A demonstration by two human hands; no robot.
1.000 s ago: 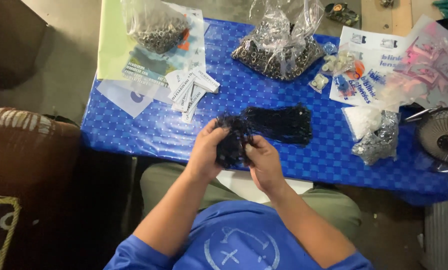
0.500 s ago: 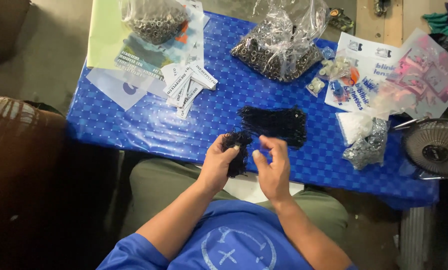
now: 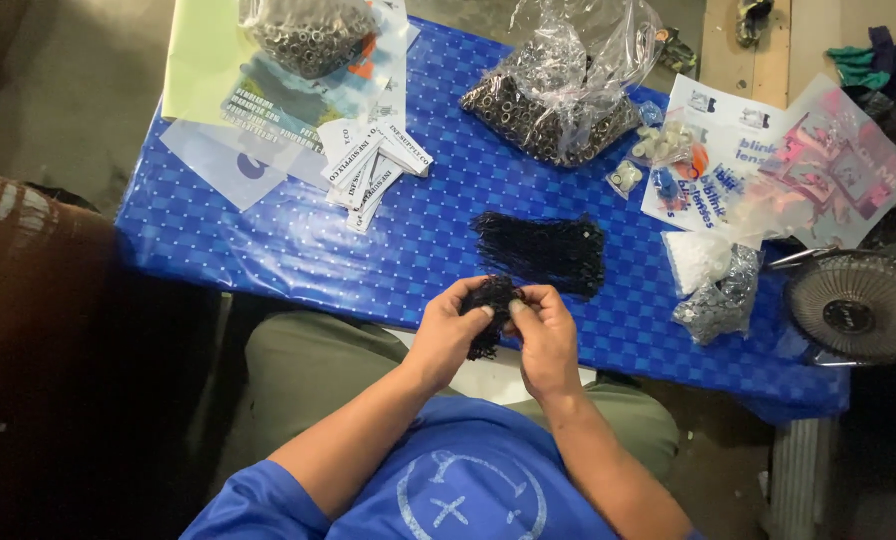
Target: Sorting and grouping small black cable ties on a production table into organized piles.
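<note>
Your left hand (image 3: 448,335) and right hand (image 3: 543,335) have drawn back from the black pile (image 3: 543,250) to the near edge of the blue table (image 3: 268,250); both sets of fingers pinch a small black bundle (image 3: 488,305), now separated from that pile.

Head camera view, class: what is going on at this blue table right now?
A seated person in a blue shirt holds a small bunch of thin black cords in both hands at the near edge of the blue checked table. The left hand cups it from below while the right hand pinches its top. A bigger pile of the same black cords lies just beyond. Clear plastic bags of small metal rings and a fan of white paper tags sit farther back.
</note>
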